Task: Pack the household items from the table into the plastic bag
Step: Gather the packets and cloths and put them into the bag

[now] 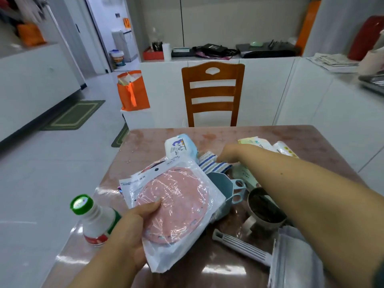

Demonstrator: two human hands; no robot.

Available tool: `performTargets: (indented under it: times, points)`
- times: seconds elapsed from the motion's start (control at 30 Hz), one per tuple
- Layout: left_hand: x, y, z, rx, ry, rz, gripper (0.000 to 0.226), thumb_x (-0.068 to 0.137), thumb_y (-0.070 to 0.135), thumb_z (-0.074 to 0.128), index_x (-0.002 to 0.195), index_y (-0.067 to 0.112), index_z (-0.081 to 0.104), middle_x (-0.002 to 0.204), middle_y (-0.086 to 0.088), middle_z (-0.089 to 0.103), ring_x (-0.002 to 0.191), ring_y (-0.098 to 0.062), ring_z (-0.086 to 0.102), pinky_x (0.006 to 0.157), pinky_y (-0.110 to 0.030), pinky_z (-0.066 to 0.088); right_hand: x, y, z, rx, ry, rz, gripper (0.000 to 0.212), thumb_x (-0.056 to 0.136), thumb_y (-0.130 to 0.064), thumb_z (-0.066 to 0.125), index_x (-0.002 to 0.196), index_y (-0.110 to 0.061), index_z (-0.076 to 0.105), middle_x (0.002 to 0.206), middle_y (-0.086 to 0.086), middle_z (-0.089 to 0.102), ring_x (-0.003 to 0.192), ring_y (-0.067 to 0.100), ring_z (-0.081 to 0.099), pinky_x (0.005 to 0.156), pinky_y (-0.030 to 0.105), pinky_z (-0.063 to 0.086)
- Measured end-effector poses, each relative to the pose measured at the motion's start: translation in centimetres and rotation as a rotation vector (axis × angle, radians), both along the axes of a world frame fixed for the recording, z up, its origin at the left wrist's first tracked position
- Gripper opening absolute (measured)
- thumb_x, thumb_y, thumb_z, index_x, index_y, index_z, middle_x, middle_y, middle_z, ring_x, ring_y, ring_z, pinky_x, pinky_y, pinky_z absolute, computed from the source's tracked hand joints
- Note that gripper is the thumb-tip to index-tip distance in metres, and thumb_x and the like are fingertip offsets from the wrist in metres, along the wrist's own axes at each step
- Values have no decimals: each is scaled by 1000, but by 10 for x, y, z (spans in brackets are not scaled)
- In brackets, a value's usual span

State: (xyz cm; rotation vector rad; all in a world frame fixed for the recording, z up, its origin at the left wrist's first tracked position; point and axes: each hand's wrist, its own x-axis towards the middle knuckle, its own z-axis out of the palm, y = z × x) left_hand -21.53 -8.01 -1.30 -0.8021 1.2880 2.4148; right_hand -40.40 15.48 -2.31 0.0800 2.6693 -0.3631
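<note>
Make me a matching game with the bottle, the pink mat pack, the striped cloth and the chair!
Things:
1. bottle
2. pink mat pack
3. striped cloth
4. chair

Places:
A. under the right hand
B. behind the table's far edge
C. held in the left hand
D. standing at the table's left edge

Pairs: 1-D, 2-C, 3-A, 4-B

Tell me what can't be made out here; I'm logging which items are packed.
Head view:
- Right hand: fingers hidden behind its own wrist, so its grip on the striped cloth is unclear.
- Metal cup: partly covered by the right forearm.
- Grey bag: cut off by the bottom edge.
- Tissue packs: labels blurred.
</note>
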Motion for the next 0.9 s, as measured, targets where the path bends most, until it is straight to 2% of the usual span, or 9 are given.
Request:
performTargets:
  times: [0.1, 0.2, 0.27, 0.4, 0.47, 0.53, 0.67, 0.8, 0.9]
  points:
    - [1, 1, 1, 4, -15, -9, 25, 74, 3, 66, 98, -3, 69, 82, -22, 74, 66, -39, 72, 54, -49, 58, -8, -11, -15, 6, -52, -1, 44, 86, -42, 62, 117, -11, 59, 114, 8, 60, 89, 22, 53, 82, 33, 40]
    - [0, 2, 2, -36, -36, -6, 26, 76, 3, 64, 101, -3, 67, 68, -18, 73, 51, -34, 69, 39, -39, 54, -8, -18, -16, -75, 8, -70, 30, 85, -37, 66, 96, -10, 59, 86, 3, 58, 71, 18, 52, 72, 30, 39]
    - [0, 4, 2, -44, -51, 1, 25, 78, 3, 64, 103, -2, 66, 69, -18, 73, 51, -34, 69, 38, -38, 53, -7, -15, -7, -279, 54, -237, 20, 86, -29, 67, 87, -14, 53, 79, 3, 56, 71, 18, 56, 70, 30, 44]
    - [5, 6, 7, -14, -75, -16, 22, 82, 4, 63, 103, 0, 66, 78, -21, 74, 64, -39, 71, 50, -49, 57, 6, 11, 45, -877, 306, -615, 24, 78, -14, 74, 95, -7, 58, 99, 7, 67, 86, 23, 68, 81, 38, 56]
    - [8, 7, 14, -24, -71, -13, 17, 85, 5, 61, 100, 0, 66, 76, -20, 74, 62, -38, 72, 52, -49, 58, 27, 23, 77, -1141, 345, -574, 29, 75, -12, 77, 100, -8, 62, 99, 7, 71, 85, 23, 71, 77, 36, 58]
    - [12, 7, 22, -42, -52, -15, 13, 88, 6, 59, 97, 0, 65, 72, -19, 74, 61, -36, 72, 58, -47, 58, 55, 26, 101, -1323, 230, -439, 37, 67, -15, 79, 100, -9, 64, 97, 8, 73, 88, 24, 72, 76, 35, 59]
    - [23, 9, 47, -93, 26, -45, 16, 92, 12, 55, 102, 2, 63, 76, -18, 74, 74, -36, 70, 67, -47, 56, 116, -4, 109, -1052, -85, -175, 44, 64, -18, 78, 105, -10, 64, 99, 7, 74, 92, 23, 70, 82, 38, 54]
    - [48, 13, 79, -68, 133, -172, 31, 94, 35, 53, 101, 11, 71, 95, -18, 75, 84, -35, 73, 68, -52, 59, 169, -40, 106, -993, -80, -144, 29, 76, -16, 76, 101, -14, 63, 98, 8, 72, 90, 23, 71, 79, 35, 55]
    - [72, 15, 101, -178, 191, -248, 27, 86, 28, 66, 106, 9, 68, 96, -18, 75, 86, -33, 73, 71, -51, 59, 200, -46, 119, -1056, 68, -241, 40, 70, -17, 81, 101, -19, 54, 100, 8, 67, 90, 23, 68, 74, 35, 55]
